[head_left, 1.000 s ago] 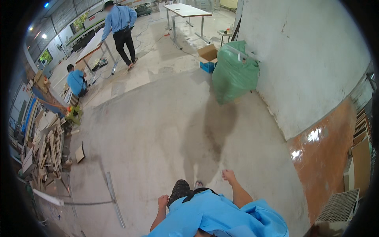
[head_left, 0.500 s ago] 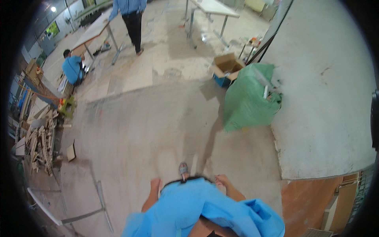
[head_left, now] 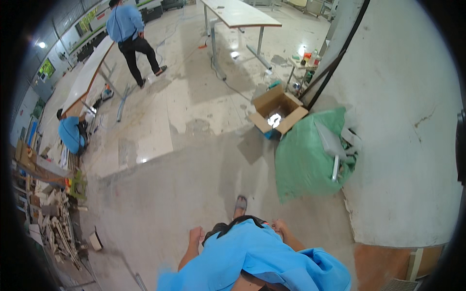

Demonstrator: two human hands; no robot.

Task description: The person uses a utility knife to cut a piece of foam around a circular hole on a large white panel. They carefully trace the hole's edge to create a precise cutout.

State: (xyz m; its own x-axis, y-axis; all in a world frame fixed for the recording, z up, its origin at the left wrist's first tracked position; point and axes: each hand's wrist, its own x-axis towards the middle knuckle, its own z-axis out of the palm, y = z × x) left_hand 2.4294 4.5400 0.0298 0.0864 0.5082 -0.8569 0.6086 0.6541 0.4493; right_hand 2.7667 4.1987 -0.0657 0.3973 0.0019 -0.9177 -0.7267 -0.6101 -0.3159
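Observation:
My left hand (head_left: 196,235) hangs beside my left hip, its fingers loosely curled. Nothing shows in it. On the other side, my right hand (head_left: 280,227) is close to my waist with its fingers folded in, and I see no object there either. Between them is my blue shirt (head_left: 233,252) over dark bottoms, and one foot in a grey sandal (head_left: 241,201) points ahead. Ahead to the right, beyond my right hand's reach, a bulging green sack (head_left: 306,165) stands against the wall. Grey and white scraps (head_left: 335,145) stick out of its top.
An open cardboard box (head_left: 279,109) sits behind the sack. White-topped tables (head_left: 242,14) stand farther off. One person in blue (head_left: 126,29) stands by the left table, another (head_left: 72,133) crouches under its end. Scrap wood (head_left: 60,228) lies at left; a pale wall (head_left: 407,121) rises at right.
The sack and box appear nearer and lower in view. The standing person has shifted left and taken a hand off the table. Both my hands stay beside my hips.

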